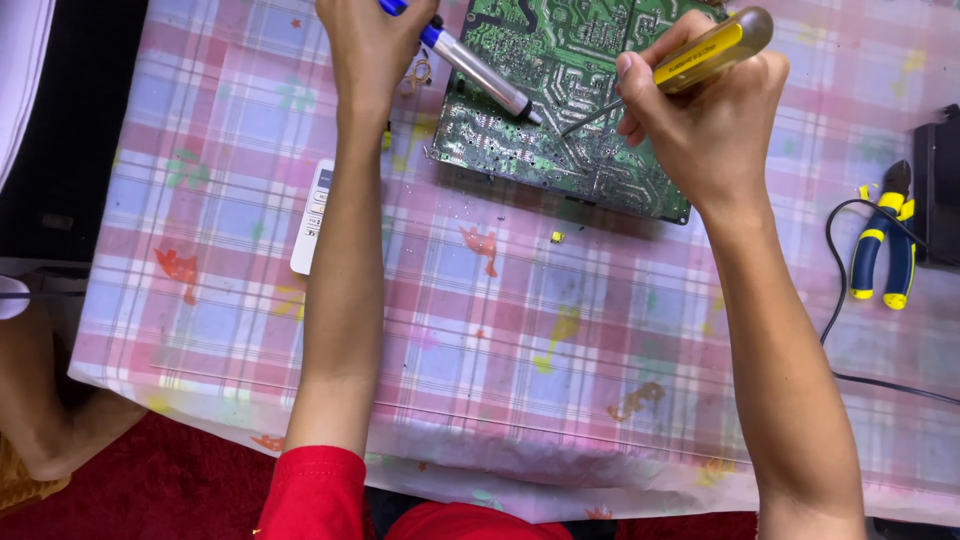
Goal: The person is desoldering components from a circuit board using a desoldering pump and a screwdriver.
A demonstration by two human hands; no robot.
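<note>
A green circuit board [520,150] lies solder side up at the far middle of the table. My left hand [370,45] grips a soldering iron [480,70] with a blue handle and metal barrel; its tip rests on the board. My right hand [705,115] holds a yellow-handled screwdriver [705,55], whose thin shaft [592,117] points at the same spot on the board, close to the iron's tip.
A pink and blue checked cloth [520,330] covers the table. A white remote [312,215] lies left of my left forearm. Blue and yellow pliers [885,245], a black cable [835,290] and a black box [940,190] sit at the right. A tiny yellow part [556,237] lies below the board.
</note>
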